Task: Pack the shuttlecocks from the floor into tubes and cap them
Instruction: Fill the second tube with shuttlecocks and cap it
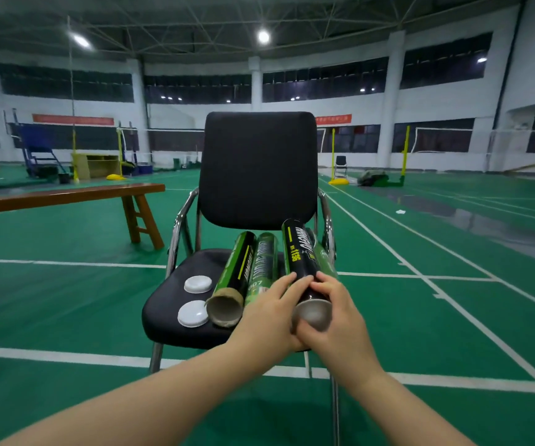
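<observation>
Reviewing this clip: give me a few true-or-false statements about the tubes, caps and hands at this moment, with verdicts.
1. The left hand and the right hand both hold the black tube. True.
2. Two white caps lie on the chair seat. True.
3. The tube next to the caps is capped at its near end. False: that end is open.
4. The tubes lie on the wooden bench. False: they lie on the chair seat; the bench stands apart on the left.
</observation>
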Motion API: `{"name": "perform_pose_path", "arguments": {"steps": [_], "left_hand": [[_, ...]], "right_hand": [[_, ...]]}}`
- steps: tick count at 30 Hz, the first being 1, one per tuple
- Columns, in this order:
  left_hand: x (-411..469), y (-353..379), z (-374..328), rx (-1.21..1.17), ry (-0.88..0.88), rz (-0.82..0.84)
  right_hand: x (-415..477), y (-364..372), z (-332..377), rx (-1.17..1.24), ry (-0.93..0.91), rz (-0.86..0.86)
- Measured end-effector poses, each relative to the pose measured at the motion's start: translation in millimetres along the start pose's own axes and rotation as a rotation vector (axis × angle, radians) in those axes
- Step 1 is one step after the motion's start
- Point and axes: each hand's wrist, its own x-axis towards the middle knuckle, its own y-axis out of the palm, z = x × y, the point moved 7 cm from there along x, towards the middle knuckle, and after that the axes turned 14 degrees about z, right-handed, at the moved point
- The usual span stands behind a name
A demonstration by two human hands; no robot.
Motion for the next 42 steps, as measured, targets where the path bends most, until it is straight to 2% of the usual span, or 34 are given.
{"name": "perform_pose_path", "arguments": {"steps": [4,7,9,12,16,18,21,25,27,30,34,38,42], "left_hand": [[14.6,23.8,22.4,0.014,0.001,0.012],[17.5,37.1,35.3,0.126,0.013,0.023],[17.1,42.6,42.9,0.312,0.04,-0.04],[15.4,48.2,53.0,0.431,0.059,-0.098],[6.4,38.6,61.1,0.536,0.094,-0.132],[-0.2,26.5,69.9,0.522,0.088,-0.156],[-8.0,7.8,95.2,0.5,-0.04,-0.152],[-13.0,-4.2,135.1,0.422,-0.29,-0.04],[-15.7,-0.2,147.5,0.368,-0.347,0.039],[-20.5,7.4,153.6,0.244,-0.337,0.091],[-22.7,9.1,151.9,0.16,-0.323,0.023],[-27.2,14.8,151.1,0.114,-0.331,-0.018],[-36.0,12.0,144.4,0.109,-0.312,-0.034]], "right_hand": [[10.8,12.6,-33.9,-0.023,0.033,0.041],[16.3,26.3,-52.2,-0.073,0.07,0.115],[18.5,33.6,-57.8,-0.165,0.081,0.168],[20.7,38.5,-60.8,-0.346,0.094,0.21],[24.5,37.3,-58.9,-0.528,0.114,0.162],[27.1,37.7,-57.6,-0.596,0.132,0.139],[32.2,40.9,-54.6,-0.688,0.152,0.124],[40.1,49.7,-55.7,-0.783,0.192,0.1],[41.1,53.9,-49.3,-0.83,0.198,0.063],[37.3,60.8,-38.4,-0.851,0.138,-0.027],[30.6,73.0,-28.5,-0.905,0.05,-0.067],[26.0,84.7,-22.2,-0.933,0.007,-0.056],[26.6,102.8,-11.4,-0.923,-0.035,0.024]]}}
